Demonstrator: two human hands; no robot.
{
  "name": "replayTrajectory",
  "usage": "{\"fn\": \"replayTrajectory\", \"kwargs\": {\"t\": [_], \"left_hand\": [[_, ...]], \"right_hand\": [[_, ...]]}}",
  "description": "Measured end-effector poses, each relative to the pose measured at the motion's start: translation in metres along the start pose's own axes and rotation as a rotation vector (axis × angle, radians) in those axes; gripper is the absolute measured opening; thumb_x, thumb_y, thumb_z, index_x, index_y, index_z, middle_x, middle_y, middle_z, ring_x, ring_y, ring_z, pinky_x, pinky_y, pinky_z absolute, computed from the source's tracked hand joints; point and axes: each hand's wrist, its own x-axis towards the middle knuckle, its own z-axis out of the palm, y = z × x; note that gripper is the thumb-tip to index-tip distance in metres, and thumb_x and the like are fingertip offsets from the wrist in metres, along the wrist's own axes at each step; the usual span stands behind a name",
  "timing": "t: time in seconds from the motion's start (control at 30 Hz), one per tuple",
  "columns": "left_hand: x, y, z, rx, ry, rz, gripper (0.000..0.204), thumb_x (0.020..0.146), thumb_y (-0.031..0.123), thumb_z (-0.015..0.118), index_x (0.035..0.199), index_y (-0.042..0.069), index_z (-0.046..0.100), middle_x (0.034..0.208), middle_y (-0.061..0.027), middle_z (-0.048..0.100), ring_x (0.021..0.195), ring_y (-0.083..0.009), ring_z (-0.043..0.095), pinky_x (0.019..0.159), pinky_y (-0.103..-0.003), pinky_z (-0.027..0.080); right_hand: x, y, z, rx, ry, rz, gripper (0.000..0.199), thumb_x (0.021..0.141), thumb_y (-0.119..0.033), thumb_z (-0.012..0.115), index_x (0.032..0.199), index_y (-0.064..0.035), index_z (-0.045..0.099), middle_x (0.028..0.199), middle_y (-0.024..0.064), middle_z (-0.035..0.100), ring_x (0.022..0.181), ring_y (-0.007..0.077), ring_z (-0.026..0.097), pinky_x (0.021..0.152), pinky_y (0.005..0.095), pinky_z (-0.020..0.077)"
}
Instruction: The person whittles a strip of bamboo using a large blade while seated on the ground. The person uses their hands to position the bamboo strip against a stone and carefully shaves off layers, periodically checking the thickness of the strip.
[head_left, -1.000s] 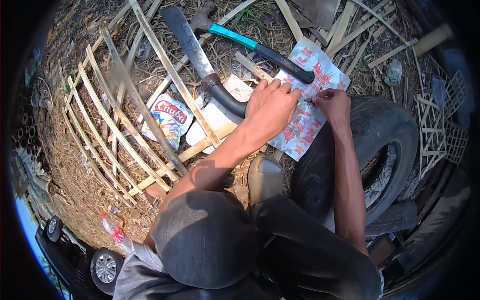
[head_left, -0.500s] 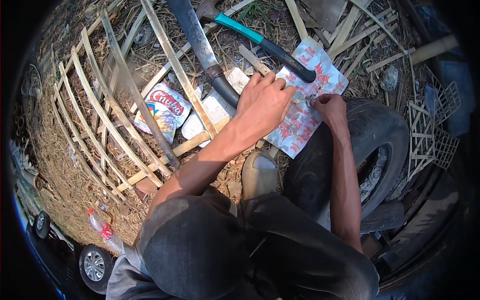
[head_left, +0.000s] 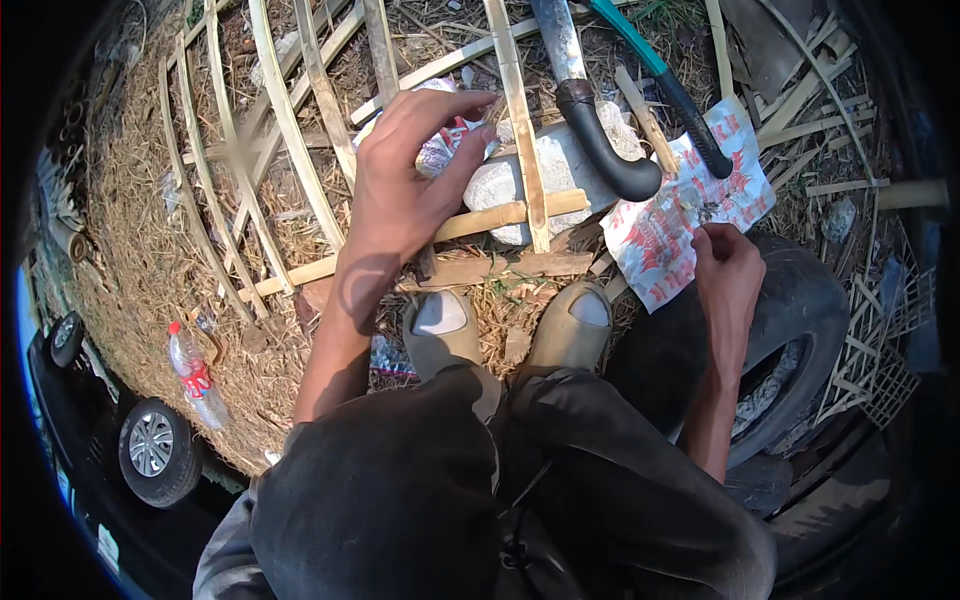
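My left hand (head_left: pixel 410 185) hovers over a lattice of split bamboo strips (head_left: pixel 285 120), thumb and fingers apart, with nothing seen in it. Just past its fingertips one upright strip (head_left: pixel 522 130) crosses a short crosspiece (head_left: pixel 512 217). My right hand (head_left: pixel 728 275) is pinched closed at the edge of a red-and-white printed sheet (head_left: pixel 665 250); anything in its fingertips is too small to make out. A few small dark slivers, perhaps nails, lie on the sheet beside it. On the sheet also rests the end of a green-and-black tool handle (head_left: pixel 690 110).
A blade with a curved black handle (head_left: pixel 615 160) lies across a pale stone block (head_left: pixel 575 165). A tyre (head_left: pixel 790 320) stands at the right. Plastic bottle (head_left: pixel 195 375) and a parked vehicle's wheel (head_left: pixel 155 450) are at lower left. My sandalled feet (head_left: pixel 575 325) are close to the lattice.
My left hand has left the wooden stick by the sheet and moved left over the lattice, opening. My right hand stays pinched by the sheet. The view has shifted left.
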Motion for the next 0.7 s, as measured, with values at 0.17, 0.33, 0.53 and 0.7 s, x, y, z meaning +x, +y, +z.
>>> {"fn": "replayTrajectory", "kwargs": {"t": [0.17, 0.33, 0.53, 0.7], "left_hand": [[-0.053, -0.011, -0.007, 0.289, -0.178, -0.019, 0.035, 0.082, 0.027, 0.077, 0.109, 0.007, 0.07, 0.104, -0.0094, 0.067, 0.101, -0.0269, 0.061, 0.093, -0.039, 0.042], [-0.088, -0.01, 0.025, 0.38, -0.103, -0.012, 0.034, 0.085, 0.029, 0.073, 0.114, 0.013, 0.065, 0.109, -0.0044, 0.061, 0.108, -0.0227, 0.056, 0.097, -0.046, 0.03], [-0.094, -0.014, 0.028, 0.334, -0.098, 0.047, 0.033, 0.085, 0.025, 0.071, 0.115, 0.012, 0.064, 0.11, -0.005, 0.06, 0.109, -0.0239, 0.055, 0.095, -0.047, 0.03], [-0.098, -0.018, 0.023, 0.318, -0.082, 0.06, 0.031, 0.086, 0.024, 0.071, 0.114, 0.011, 0.065, 0.111, -0.0062, 0.061, 0.109, -0.0246, 0.055, 0.096, -0.047, 0.03]], "right_hand": [[-0.043, -0.097, -0.002, 0.227, -0.117, -0.38, 0.012, 0.086, -0.01, 0.072, 0.092, 0.0007, 0.071, 0.075, 0.0148, 0.069, 0.064, 0.0213, 0.06, 0.063, 0.0351, 0.0495], [-0.018, -0.131, 0.048, 0.028, -0.086, -0.647, 0.01, 0.082, -0.011, 0.071, 0.086, -0.0015, 0.071, 0.083, 0.0117, 0.068, 0.081, 0.0313, 0.061, 0.076, 0.0426, 0.0451], [-0.023, -0.138, 0.048, -0.229, 0.037, -0.79, 0.012, 0.083, -0.014, 0.069, 0.086, -0.0043, 0.074, 0.087, 0.0103, 0.068, 0.091, 0.029, 0.058, 0.082, 0.0421, 0.0403], [-0.01, -0.128, 0.041, -0.222, -0.012, -0.852, 0.014, 0.081, -0.015, 0.071, 0.088, -0.0049, 0.076, 0.081, 0.0113, 0.068, 0.084, 0.0291, 0.058, 0.079, 0.0422, 0.0417]]}}
